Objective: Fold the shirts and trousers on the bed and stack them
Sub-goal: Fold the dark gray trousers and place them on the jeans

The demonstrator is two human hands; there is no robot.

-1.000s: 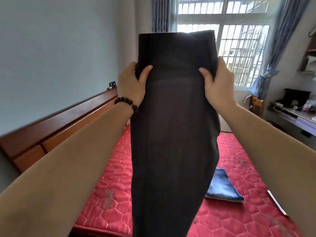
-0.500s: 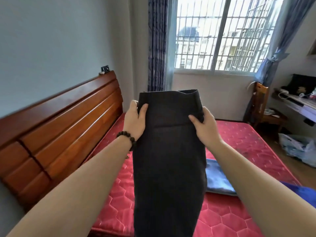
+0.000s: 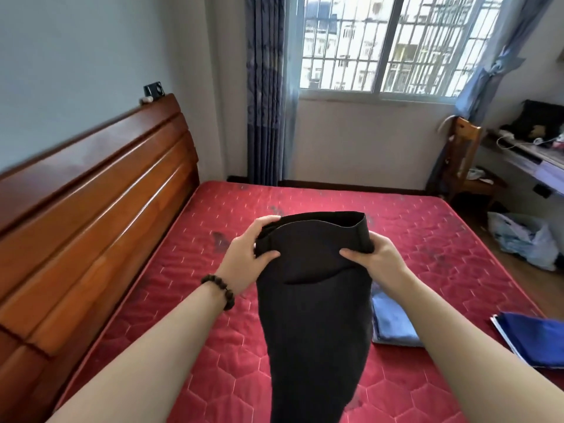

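2 hands, left hand (image 3: 245,260) and right hand (image 3: 376,259), pinch the waistband of black trousers (image 3: 314,300) hanging above the red bed (image 3: 427,239) beside a folded blue garment (image 3: 393,322); uneven lowering could bunch the legs.

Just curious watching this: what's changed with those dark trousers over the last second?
Both hands, left hand and right hand, lowered the dark trousers from window height toward the red mattress. Both still grip the waistband; the folded blue garment hasn't moved.
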